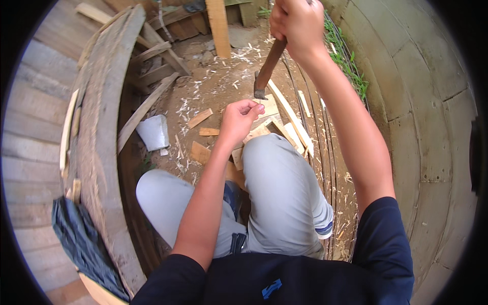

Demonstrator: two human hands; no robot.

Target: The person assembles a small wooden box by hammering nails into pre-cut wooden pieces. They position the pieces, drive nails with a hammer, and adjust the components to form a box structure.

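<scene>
Hammer [271,62] is at the far middle of the scene, slightly right of centre, wooden handle slanting from upper right down to a dark metal head. Head is just beyond the left fingertips; whether it touches anything there, cannot tell.

Right hand [301,30] is closed in a fist around the handle's upper end, arm stretched far. Left hand [240,119] is nearer, thumb and forefinger pinched together just beside the hammer head — a thin sliver seems to stand at the tips, too small to identify.

Beneath and beyond the pinch: a pale flat wood piece [268,105]. Right of it, a long pale strip [292,119] runs obliquely toward the right knee. Left of the left hand, a short wood offcut [200,118] lies on the bare soil [175,104], pale shavings scattered about.

Person sits or crouches low, grey trousers [284,195], knees bent, right knee close to the wood pieces.

Farther left, a whitish block-like object [153,132], then a broad weathered plank [101,117] — black plastic sheet [84,244] at its near end. Far side: an upright wooden post [217,28]. Right: dark thin rods [319,134] along the ground, green grass [351,58], a panelled wall [419,132].
</scene>
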